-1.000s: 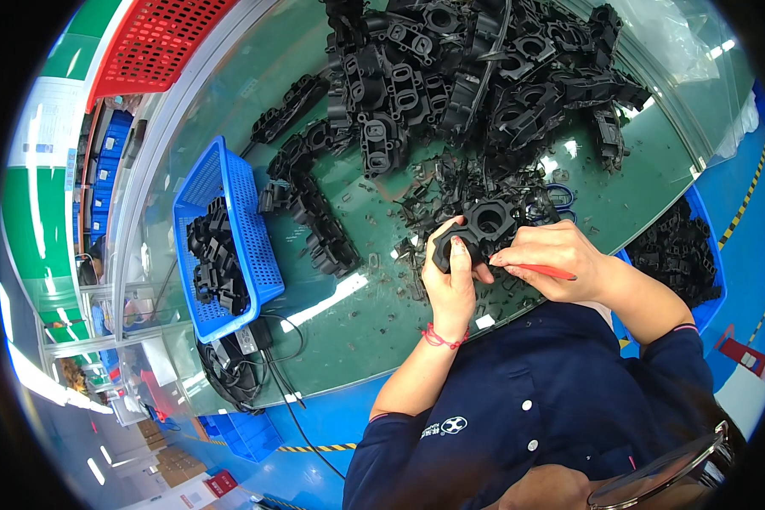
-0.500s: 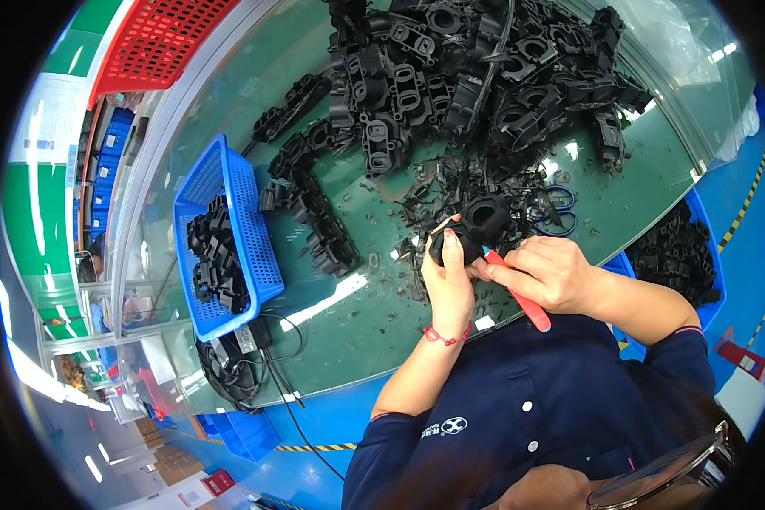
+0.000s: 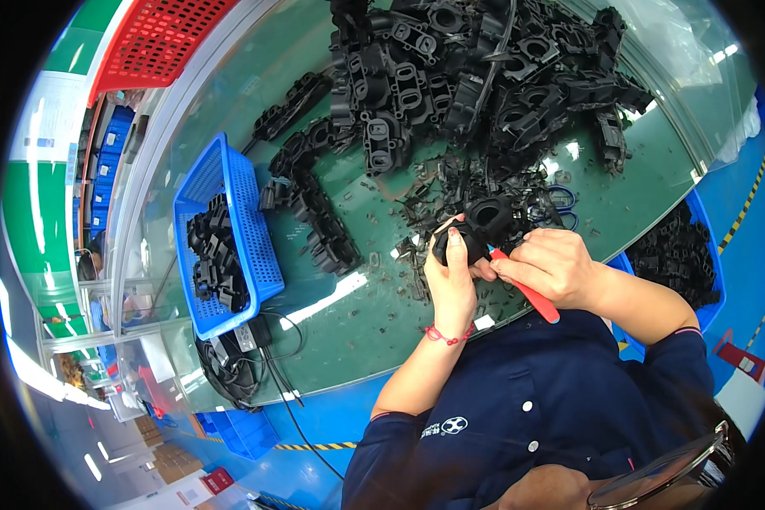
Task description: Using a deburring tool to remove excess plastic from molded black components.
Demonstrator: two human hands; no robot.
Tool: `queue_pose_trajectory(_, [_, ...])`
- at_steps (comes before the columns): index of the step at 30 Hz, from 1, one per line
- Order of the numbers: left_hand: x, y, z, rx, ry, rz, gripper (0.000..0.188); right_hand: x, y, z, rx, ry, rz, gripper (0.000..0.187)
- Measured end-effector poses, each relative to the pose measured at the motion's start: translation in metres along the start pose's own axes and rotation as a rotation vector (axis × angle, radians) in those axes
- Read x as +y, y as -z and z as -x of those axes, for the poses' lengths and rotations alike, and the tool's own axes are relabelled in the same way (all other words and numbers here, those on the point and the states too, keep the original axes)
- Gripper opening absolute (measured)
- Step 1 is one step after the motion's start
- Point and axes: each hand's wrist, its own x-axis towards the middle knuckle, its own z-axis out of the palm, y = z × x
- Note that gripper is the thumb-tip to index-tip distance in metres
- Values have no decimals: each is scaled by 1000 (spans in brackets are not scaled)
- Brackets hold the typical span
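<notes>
My left hand (image 3: 452,285) is closed around a black molded plastic part (image 3: 490,216) with a round opening, thumb on top, above the green tabletop. In my right hand (image 3: 556,267) is a slim red-handled tool (image 3: 531,295) with a light blue tip. That tip points at the near side of the part; whether it touches cannot be made out. Black plastic scraps (image 3: 442,183) lie just beyond the part. Blue-handled scissors (image 3: 563,201) rest among the scraps beyond my right hand, their blades hidden.
A large heap of black molded parts (image 3: 408,85) covers the far side of the green table (image 3: 374,331). At left stands a blue basket (image 3: 259,255) of black pieces; another blue bin (image 3: 712,229) of parts is at right. Cables (image 3: 268,365) hang over the near left edge.
My right hand and the red-handled tool have shifted slightly right. The black part has moved slightly right in my left hand, and my grip on both stays.
</notes>
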Motion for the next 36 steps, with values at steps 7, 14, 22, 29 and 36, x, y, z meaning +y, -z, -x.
queue_pose_trajectory(7, [1, -5, 4, -26, 34, -57, 35, 3, 11, -7, -83, -241, -244, 7])
queue_pose_trajectory(14, [5, -2, 3, -21, 29, -89, 38, 11, 32, -8, -272, -623, -558, 17])
queue_pose_trajectory(22, [7, 0, -1, -19, -17, 26, 38, 8, 8, 3, -291, -806, -719, 16])
queue_pose_trajectory(29, [12, -1, 2, -25, -55, 51, 44, 7, 13, -3, -263, -886, -745, 15])
queue_pose_trajectory(36, [6, 2, 4, -109, -336, -93, 54, 6, 10, -1, -228, -839, -768, 16])
